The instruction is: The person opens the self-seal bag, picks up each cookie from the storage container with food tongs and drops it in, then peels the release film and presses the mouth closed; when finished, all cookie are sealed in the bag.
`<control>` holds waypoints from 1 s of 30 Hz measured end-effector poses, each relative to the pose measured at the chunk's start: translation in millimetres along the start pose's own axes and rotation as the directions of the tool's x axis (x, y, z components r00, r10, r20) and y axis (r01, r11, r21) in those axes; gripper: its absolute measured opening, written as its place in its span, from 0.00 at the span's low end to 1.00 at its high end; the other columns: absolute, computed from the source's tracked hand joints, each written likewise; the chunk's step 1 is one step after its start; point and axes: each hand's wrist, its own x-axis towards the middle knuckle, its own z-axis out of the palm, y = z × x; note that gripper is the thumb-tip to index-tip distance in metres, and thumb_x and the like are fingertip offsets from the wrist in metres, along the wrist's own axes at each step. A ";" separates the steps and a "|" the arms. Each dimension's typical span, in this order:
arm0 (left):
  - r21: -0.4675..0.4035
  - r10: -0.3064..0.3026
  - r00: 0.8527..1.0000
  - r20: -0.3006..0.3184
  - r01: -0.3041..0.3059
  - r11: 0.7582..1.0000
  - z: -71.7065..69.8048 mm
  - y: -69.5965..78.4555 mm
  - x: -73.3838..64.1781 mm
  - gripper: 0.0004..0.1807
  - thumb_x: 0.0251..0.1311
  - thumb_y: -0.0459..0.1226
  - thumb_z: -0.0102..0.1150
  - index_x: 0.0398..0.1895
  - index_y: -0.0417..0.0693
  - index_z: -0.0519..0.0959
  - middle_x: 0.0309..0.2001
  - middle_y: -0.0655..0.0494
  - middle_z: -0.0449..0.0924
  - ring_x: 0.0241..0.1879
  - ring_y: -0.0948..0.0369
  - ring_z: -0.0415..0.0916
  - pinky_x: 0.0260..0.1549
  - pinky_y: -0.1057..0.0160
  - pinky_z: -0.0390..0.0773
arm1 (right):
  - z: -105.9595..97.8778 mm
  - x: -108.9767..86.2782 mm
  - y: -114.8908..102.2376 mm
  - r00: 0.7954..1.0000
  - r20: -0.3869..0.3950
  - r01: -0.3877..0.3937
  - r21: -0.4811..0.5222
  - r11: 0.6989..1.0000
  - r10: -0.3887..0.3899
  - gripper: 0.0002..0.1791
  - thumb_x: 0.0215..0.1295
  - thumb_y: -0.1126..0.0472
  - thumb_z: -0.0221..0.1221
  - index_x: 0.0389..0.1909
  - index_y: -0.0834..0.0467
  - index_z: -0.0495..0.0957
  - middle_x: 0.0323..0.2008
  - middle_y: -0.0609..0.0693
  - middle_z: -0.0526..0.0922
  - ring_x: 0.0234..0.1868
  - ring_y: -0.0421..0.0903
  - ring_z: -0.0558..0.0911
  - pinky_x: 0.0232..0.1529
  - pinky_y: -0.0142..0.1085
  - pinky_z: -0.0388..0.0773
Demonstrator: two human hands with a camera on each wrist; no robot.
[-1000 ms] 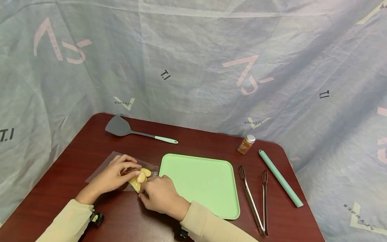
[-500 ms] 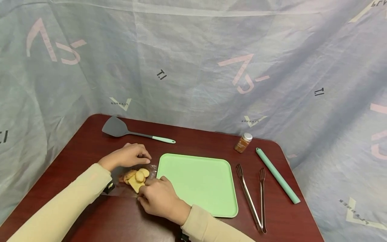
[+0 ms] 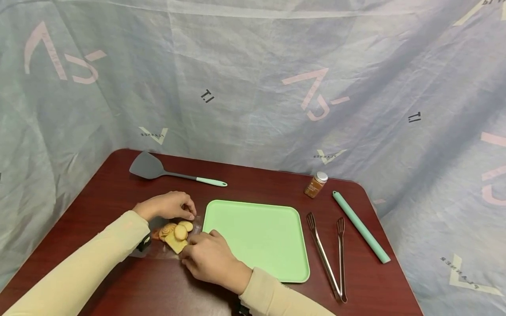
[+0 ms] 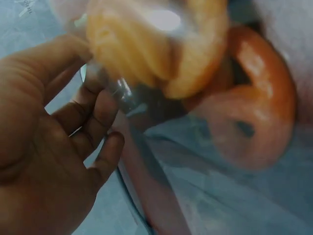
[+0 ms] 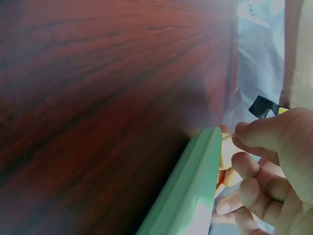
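Observation:
A clear plastic bag point(image 3: 196, 227) lies left of the green tray, with toy-like bread pieces inside. They include a yellow slice point(image 3: 175, 242), small round yellow pieces point(image 3: 181, 232) and an orange pretzel-shaped piece point(image 4: 259, 88). My left hand point(image 3: 170, 206) pinches the far corner of the bag near its tray-side end; in the left wrist view its fingers are bent at the plastic. At the near corner, my right hand point(image 3: 211, 259) pinches the bag's edge beside the slice, its wrist over the tray's near left corner. The exact fingertip contact is partly hidden.
The green tray point(image 3: 257, 241) lies in the middle. Metal tongs point(image 3: 326, 259), a teal stick-like tool point(image 3: 361, 227) and a jar point(image 3: 316, 184) with a silver lid are to its right. A grey spatula point(image 3: 148, 166) lies at the back left. Fabric hangs behind the table.
My left hand has lifted off the top of the bread pieces and shifted to the bag's far corner, uncovering them. My right hand has stayed at the near corner.

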 end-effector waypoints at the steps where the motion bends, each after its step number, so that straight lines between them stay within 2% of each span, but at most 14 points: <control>1: 0.003 0.007 1.000 0.002 -0.007 1.000 0.3 -0.2 -0.1 0.03 0.68 0.39 0.66 0.39 0.54 0.88 0.38 0.63 0.79 0.33 0.64 0.74 0.34 0.60 0.76 | -0.1 -0.2 -0.2 1.000 -0.005 0.006 -0.008 1.000 -0.006 0.03 0.62 0.44 0.69 0.36 0.34 0.88 0.34 0.33 0.77 0.36 0.33 0.77 0.31 0.31 0.60; 5: -0.040 0.055 0.998 -0.003 -0.055 0.998 -0.1 -2.6 -4.0 0.05 0.71 0.38 0.62 0.37 0.52 0.86 0.37 0.61 0.79 0.33 0.61 0.74 0.35 0.60 0.75 | -0.4 -0.8 1.8 0.999 -0.029 0.017 0.011 1.000 -0.017 0.04 0.62 0.43 0.69 0.35 0.35 0.88 0.34 0.34 0.75 0.35 0.34 0.75 0.31 0.31 0.61; 8: -0.093 0.069 0.997 -0.031 -0.071 0.993 -1.9 -6.5 -9.5 0.06 0.73 0.39 0.60 0.39 0.50 0.85 0.37 0.60 0.81 0.34 0.59 0.76 0.36 0.59 0.76 | -0.5 1.0 10.9 0.998 -0.052 -0.016 0.130 0.991 0.023 0.04 0.65 0.45 0.68 0.34 0.38 0.88 0.37 0.35 0.78 0.37 0.33 0.75 0.34 0.28 0.67; 10: -0.133 0.068 0.996 -0.050 -0.074 0.988 -3.0 -9.3 -12.7 0.06 0.73 0.38 0.60 0.41 0.48 0.85 0.37 0.58 0.83 0.34 0.57 0.77 0.35 0.59 0.77 | -1.6 2.9 21.6 0.995 -0.050 -0.068 0.243 0.968 0.082 0.04 0.66 0.46 0.67 0.35 0.40 0.88 0.41 0.36 0.79 0.41 0.33 0.76 0.38 0.27 0.71; 12: -0.161 0.063 0.996 -0.066 -0.073 0.984 -3.8 -11.9 -15.7 0.07 0.73 0.39 0.60 0.43 0.48 0.86 0.38 0.56 0.83 0.34 0.55 0.78 0.35 0.58 0.77 | -3.2 5.5 33.9 0.987 -0.034 -0.137 0.344 0.929 0.158 0.05 0.68 0.48 0.67 0.38 0.42 0.89 0.43 0.36 0.80 0.44 0.33 0.76 0.40 0.27 0.73; 14: -0.187 0.052 0.995 -0.081 -0.066 0.980 -4.4 -13.8 -18.3 0.08 0.73 0.39 0.60 0.44 0.47 0.86 0.40 0.55 0.84 0.36 0.54 0.79 0.37 0.57 0.77 | -4.8 9.2 45.7 0.973 -0.006 -0.211 0.396 0.894 0.233 0.06 0.69 0.49 0.66 0.41 0.43 0.89 0.46 0.37 0.80 0.47 0.35 0.76 0.43 0.29 0.74; 16: -0.212 0.042 0.995 -0.091 -0.061 0.975 -4.7 -15.3 -19.8 0.09 0.73 0.39 0.60 0.46 0.47 0.86 0.42 0.55 0.84 0.36 0.53 0.79 0.37 0.57 0.77 | -5.8 13.7 55.5 0.957 0.016 -0.272 0.400 0.875 0.290 0.07 0.69 0.49 0.66 0.43 0.43 0.89 0.47 0.39 0.80 0.49 0.37 0.77 0.46 0.32 0.76; 19: -0.239 0.036 0.995 -0.098 -0.059 0.969 -4.5 -16.0 -20.8 0.09 0.73 0.39 0.60 0.47 0.46 0.87 0.44 0.56 0.85 0.37 0.52 0.80 0.38 0.57 0.77 | -4.7 22.3 65.5 0.941 0.030 -0.324 0.363 0.874 0.337 0.08 0.69 0.49 0.66 0.43 0.43 0.90 0.50 0.41 0.80 0.51 0.40 0.77 0.46 0.36 0.77; 22: -0.253 0.036 0.994 -0.101 -0.061 0.966 -4.1 -16.0 -21.6 0.09 0.73 0.38 0.60 0.47 0.46 0.87 0.43 0.55 0.85 0.37 0.51 0.79 0.38 0.58 0.77 | -1.1 32.2 69.7 0.937 0.037 -0.338 0.347 0.875 0.347 0.07 0.70 0.49 0.65 0.43 0.43 0.90 0.51 0.42 0.80 0.51 0.41 0.78 0.41 0.33 0.77; 23: -0.257 0.036 0.994 -0.102 -0.062 0.965 -4.0 -15.7 -21.9 0.09 0.73 0.38 0.60 0.47 0.46 0.87 0.43 0.55 0.85 0.38 0.51 0.79 0.38 0.58 0.77 | 0.4 35.4 69.9 0.936 0.041 -0.341 0.348 0.873 0.350 0.07 0.70 0.50 0.65 0.43 0.43 0.90 0.51 0.43 0.80 0.50 0.41 0.78 0.35 0.31 0.75; 26: -0.264 0.036 0.994 -0.103 -0.062 0.962 -3.8 -15.0 -23.0 0.08 0.72 0.38 0.60 0.47 0.47 0.87 0.43 0.56 0.86 0.39 0.52 0.80 0.39 0.59 0.77 | 5.2 44.1 68.1 0.931 0.055 -0.357 0.352 0.865 0.361 0.07 0.70 0.51 0.65 0.43 0.44 0.90 0.50 0.43 0.81 0.47 0.40 0.79 0.27 0.27 0.71; 29: -0.269 0.043 0.994 -0.103 -0.070 0.961 -3.6 -14.0 -23.4 0.09 0.72 0.38 0.61 0.47 0.47 0.87 0.44 0.56 0.86 0.40 0.54 0.80 0.39 0.60 0.77 | 8.9 49.4 64.9 0.919 0.063 -0.387 0.341 0.857 0.390 0.08 0.70 0.52 0.65 0.42 0.45 0.91 0.49 0.43 0.83 0.43 0.39 0.79 0.24 0.27 0.70; 30: -0.270 0.046 0.994 -0.103 -0.073 0.960 -3.6 -13.7 -23.4 0.09 0.72 0.38 0.61 0.47 0.47 0.87 0.44 0.56 0.86 0.41 0.54 0.80 0.39 0.61 0.77 | 10.0 50.3 64.0 0.913 0.061 -0.399 0.330 0.855 0.403 0.07 0.70 0.52 0.65 0.42 0.45 0.91 0.48 0.43 0.83 0.42 0.39 0.80 0.26 0.27 0.72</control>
